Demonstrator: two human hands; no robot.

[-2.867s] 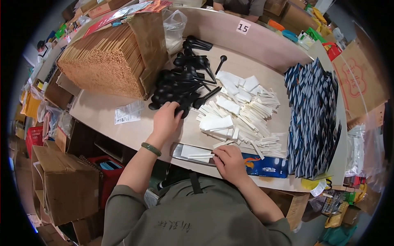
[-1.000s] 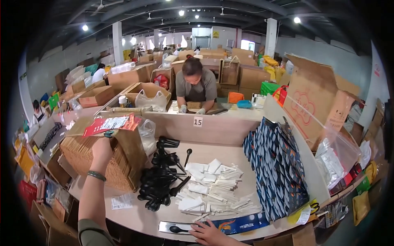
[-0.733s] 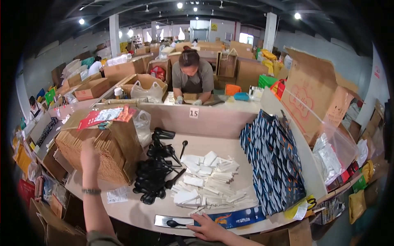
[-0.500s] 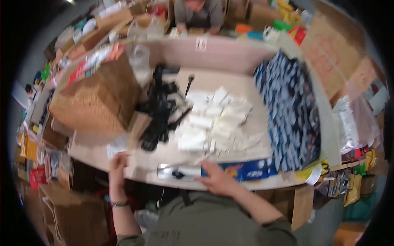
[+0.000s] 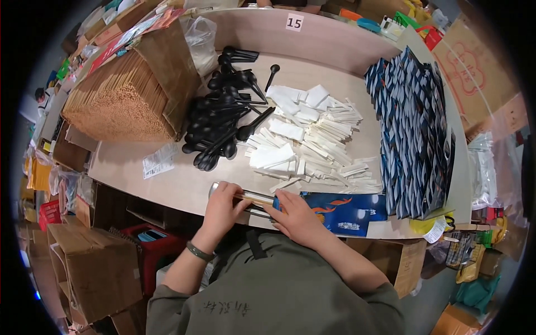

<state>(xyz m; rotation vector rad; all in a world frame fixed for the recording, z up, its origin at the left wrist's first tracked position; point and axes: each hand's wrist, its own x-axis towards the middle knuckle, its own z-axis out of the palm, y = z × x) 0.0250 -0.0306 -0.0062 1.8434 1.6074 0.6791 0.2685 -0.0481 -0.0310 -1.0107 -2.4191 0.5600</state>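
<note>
At the table's near edge lies a shiny blue packet [image 5: 349, 212] with orange flame print. My right hand [image 5: 298, 216] grips its left end, fingers on top. My left hand [image 5: 223, 209] is closed on a thin wooden stick [image 5: 252, 199] that points right, toward the packet's end. Under and beside my left hand a silvery strip [image 5: 214, 188] shows; most of it is hidden. Just beyond my hands lie slim white paper packets [image 5: 287, 131] in a loose pile. Black plastic spoons [image 5: 223, 117] are heaped to their left.
A cardboard box [image 5: 176, 72] packed with thin wooden sticks [image 5: 120, 100] stands at the left, a clear plastic bag [image 5: 200, 42] behind it. Filled blue packets [image 5: 413, 134] stand in rows at the right. A raised board [image 5: 335, 33] closes the far side, with a person partly visible beyond.
My left hand has moved right, from beside the stick box to the packet's left end, with a stick in it. My right hand stays on the packet. The view has shifted.
</note>
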